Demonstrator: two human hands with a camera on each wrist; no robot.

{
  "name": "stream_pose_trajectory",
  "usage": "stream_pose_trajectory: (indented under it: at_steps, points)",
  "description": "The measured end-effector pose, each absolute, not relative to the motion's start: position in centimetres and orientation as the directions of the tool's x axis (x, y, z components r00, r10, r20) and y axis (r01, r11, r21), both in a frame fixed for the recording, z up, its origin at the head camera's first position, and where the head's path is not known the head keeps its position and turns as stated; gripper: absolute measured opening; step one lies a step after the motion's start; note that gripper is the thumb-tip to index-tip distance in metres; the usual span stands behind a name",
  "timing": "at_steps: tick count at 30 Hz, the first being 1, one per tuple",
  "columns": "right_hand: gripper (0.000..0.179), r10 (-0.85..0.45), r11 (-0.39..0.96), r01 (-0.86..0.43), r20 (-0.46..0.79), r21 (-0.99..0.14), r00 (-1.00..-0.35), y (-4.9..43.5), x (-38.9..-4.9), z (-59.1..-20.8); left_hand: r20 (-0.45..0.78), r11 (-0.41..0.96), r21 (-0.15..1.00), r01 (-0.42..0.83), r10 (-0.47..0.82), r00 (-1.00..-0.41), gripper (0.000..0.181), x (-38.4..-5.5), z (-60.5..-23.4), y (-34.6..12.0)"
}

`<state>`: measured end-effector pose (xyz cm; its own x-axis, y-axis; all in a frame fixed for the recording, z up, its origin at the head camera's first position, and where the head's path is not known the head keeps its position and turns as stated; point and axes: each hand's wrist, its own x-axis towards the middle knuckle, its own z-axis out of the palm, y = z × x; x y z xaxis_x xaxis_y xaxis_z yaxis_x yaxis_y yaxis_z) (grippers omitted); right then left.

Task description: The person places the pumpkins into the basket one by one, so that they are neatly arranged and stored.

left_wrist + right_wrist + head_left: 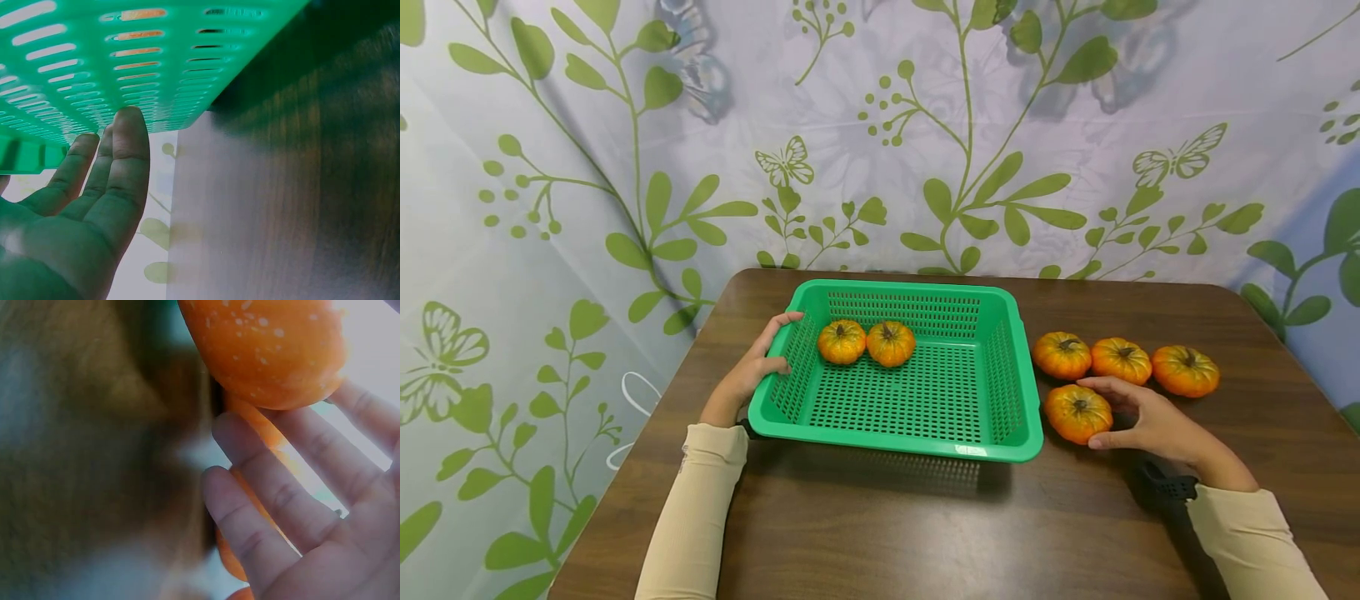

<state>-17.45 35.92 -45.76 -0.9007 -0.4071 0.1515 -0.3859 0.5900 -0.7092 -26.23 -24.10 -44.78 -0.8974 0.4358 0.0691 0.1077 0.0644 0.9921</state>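
Observation:
A green plastic basket (895, 450) with slotted walls stands on the table. Two small orange pumpkins, a left one (842, 342) and a right one (891, 344), sit inside near its back left corner. My left hand (756, 362) grips the basket's left rim, thumb and a finger over the edge; in the left wrist view other fingers (125, 162) lie along the outside wall. Right of the basket, my right hand (1153, 421) holds a small orange pumpkin (1077, 414) between thumb and forefinger. In the right wrist view the remaining fingers (250, 531) extend below this pumpkin (275, 350).
Behind my right hand, three more pumpkins stand in a row: one by the basket (1062, 356), a middle one (1121, 360) and a right one (1185, 371). The brown wooden table (880, 533) reaches back to a leaf-patterned cloth (880, 167). A white cable (632, 400) hangs at left.

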Motion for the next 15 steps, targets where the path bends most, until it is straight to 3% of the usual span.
stream_pose_trajectory:
  at_steps: [15]
  points:
    - [0.081,-0.400,0.620,-0.434,0.212,-0.654,-0.892,35.7,-16.7,-43.6,0.070,0.069,0.991,0.112,0.440,-0.895,0.089,-26.3,-44.9,-24.2]
